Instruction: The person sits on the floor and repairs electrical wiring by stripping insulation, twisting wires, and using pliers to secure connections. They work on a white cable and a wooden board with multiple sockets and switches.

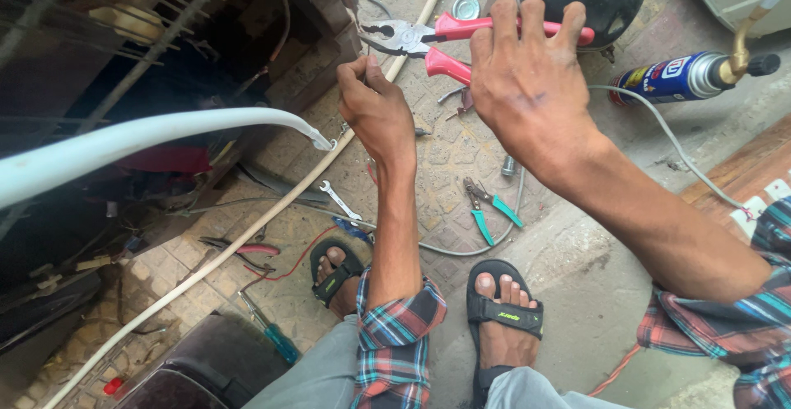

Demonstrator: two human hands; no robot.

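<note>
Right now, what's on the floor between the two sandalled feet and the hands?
In the head view, green-handled pliers lie there on the paving, beside a grey cable, below the right hand gripping red-handled pliers; a spanner lies under the left hand.

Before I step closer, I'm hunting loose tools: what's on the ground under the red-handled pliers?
Under the red-handled pliers in the right hand: paving, a white cable and small metal bits. The hand covers whatever lies beneath it.

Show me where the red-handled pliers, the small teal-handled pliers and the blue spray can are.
red-handled pliers (pixel 409 37): head view, on the metal head near the pivot.
teal-handled pliers (pixel 483 226): head view, on the left teal handle.
blue spray can (pixel 663 79): head view, on the can's blue body.
</note>
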